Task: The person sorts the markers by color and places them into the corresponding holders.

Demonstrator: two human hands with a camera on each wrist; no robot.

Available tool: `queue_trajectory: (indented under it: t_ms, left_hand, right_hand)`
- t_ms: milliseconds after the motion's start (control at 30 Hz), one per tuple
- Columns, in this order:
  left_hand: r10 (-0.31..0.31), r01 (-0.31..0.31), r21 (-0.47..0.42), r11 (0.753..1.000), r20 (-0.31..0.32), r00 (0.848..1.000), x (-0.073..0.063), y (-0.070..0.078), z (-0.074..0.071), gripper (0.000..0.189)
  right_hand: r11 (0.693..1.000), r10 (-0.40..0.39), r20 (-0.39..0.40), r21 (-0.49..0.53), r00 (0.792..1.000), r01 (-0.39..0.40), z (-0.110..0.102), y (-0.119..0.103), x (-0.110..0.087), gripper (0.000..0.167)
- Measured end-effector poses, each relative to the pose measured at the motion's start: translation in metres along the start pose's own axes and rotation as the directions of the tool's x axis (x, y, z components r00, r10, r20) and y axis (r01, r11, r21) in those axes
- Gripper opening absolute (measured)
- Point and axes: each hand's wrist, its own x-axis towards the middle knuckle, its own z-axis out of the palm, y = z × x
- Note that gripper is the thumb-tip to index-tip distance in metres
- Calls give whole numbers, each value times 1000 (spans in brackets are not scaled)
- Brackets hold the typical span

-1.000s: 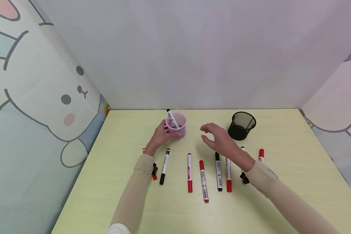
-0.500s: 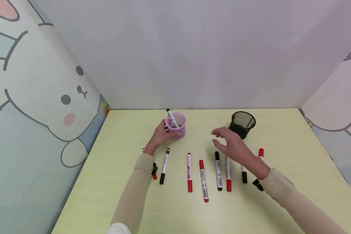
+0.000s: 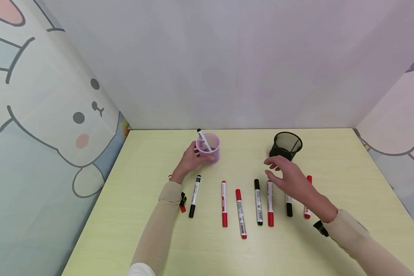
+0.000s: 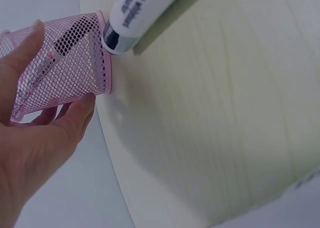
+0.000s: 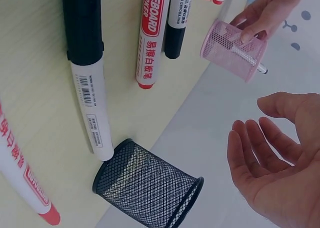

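Note:
My left hand (image 3: 189,160) grips the pink mesh pen cup (image 3: 214,156), thumb on one side and fingers on the other. Inside the cup leans a whiteboard marker (image 3: 202,138) with a black end sticking out over the rim. My right hand (image 3: 289,179) hovers over the table with loosely bent fingers and nothing in them. Just beyond it stands the black mesh pen cup (image 3: 277,150), partly overlapped by the hand in the head view. In the right wrist view, the black cup (image 5: 150,183) lies beside the thumb-and-finger gap, apart from the hand.
Several whiteboard markers lie in a loose row across the table, among them a red one (image 3: 241,214), a black one (image 3: 258,203) and another black one (image 3: 194,197). A red marker (image 3: 307,212) is partly behind my right forearm. A pale wall (image 3: 241,76) rises behind the table.
My right hand has drawn back to the right and slightly nearer, ending in front of the black pen cup. The left hand and the pink pen cup have stayed put.

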Motion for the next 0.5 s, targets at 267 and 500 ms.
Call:
queue_trajectory:
  t_ms: [267, 500]
  left_hand:
    - [2, -2, -2, 1000, 1, 1000, 0, 0, 1, 86]
    - [2, -2, -12, 1000, 5, 1000, -1, 0, 0, 86]
  right_hand:
    - [1000, 1, -16, -6, 1000, -1, -12, 7, -13, 37]
    - [998, 56, -10, -30, 998, -57, -19, 10, -24, 37]
